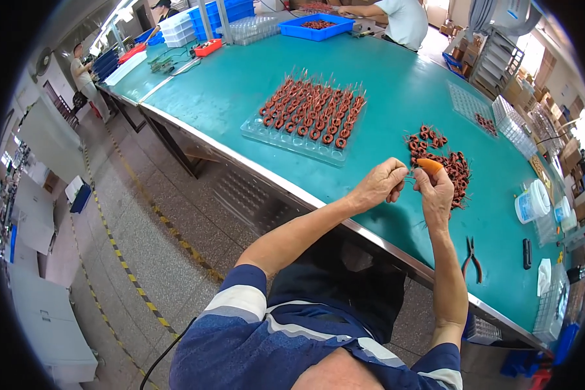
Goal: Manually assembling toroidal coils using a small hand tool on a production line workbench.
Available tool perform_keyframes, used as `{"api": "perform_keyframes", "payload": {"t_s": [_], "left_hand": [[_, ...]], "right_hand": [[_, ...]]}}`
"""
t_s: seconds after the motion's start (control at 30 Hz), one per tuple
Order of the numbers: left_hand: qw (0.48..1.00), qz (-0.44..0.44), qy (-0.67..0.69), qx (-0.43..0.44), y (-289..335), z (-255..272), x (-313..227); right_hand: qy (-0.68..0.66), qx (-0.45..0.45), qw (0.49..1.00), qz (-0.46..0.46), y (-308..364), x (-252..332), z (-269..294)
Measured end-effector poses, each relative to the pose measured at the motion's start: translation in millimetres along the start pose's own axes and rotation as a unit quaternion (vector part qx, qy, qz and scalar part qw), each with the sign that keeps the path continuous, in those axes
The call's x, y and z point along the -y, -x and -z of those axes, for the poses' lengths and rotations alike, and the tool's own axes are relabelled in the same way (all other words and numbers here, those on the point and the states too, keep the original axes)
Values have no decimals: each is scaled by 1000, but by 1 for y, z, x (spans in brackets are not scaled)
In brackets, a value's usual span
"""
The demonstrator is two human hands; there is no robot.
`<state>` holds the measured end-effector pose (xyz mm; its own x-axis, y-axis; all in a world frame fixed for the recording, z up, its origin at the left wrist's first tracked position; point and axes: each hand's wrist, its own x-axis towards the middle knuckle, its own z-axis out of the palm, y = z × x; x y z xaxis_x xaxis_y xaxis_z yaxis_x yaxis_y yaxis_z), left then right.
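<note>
Left hand [389, 180], right hand [435, 186] pinch thin wire [409, 178] (rest hidden); overly hard pull could snap it.

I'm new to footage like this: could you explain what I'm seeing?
No machine here: this is work by hand. The single picture comes from a wide fisheye camera on the head, looking down, so straight edges bend. On the green table are a clear tray with rows of reddish-brown rings, a loose heap of similar rings, and pliers. The left hand and right hand, which wears an orange finger cover, meet beside the heap; their grip is on something thin, seemingly wire.
</note>
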<state>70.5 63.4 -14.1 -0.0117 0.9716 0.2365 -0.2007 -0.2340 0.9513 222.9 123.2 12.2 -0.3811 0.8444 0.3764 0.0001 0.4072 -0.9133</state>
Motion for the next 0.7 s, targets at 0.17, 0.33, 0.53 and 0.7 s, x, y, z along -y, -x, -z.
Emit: {"api": "perform_keyframes", "payload": {"t_s": [0.17,0.33,0.53,0.7], "left_hand": [[999,-31,-16,23,5,0,-4],[994,-60,-86,28,13,-13,-17],[938,-215,-267,-55,10,-20,-21],[895,-266,-327,-146,-9,-12,-2]], "right_hand": [[29,33,999,-13,-4,-1,-1],[-43,65,995,-64,0,-6,2],[148,-22,987,61,0,4,5],[389,-89,817,417,9,29,-15]]}}
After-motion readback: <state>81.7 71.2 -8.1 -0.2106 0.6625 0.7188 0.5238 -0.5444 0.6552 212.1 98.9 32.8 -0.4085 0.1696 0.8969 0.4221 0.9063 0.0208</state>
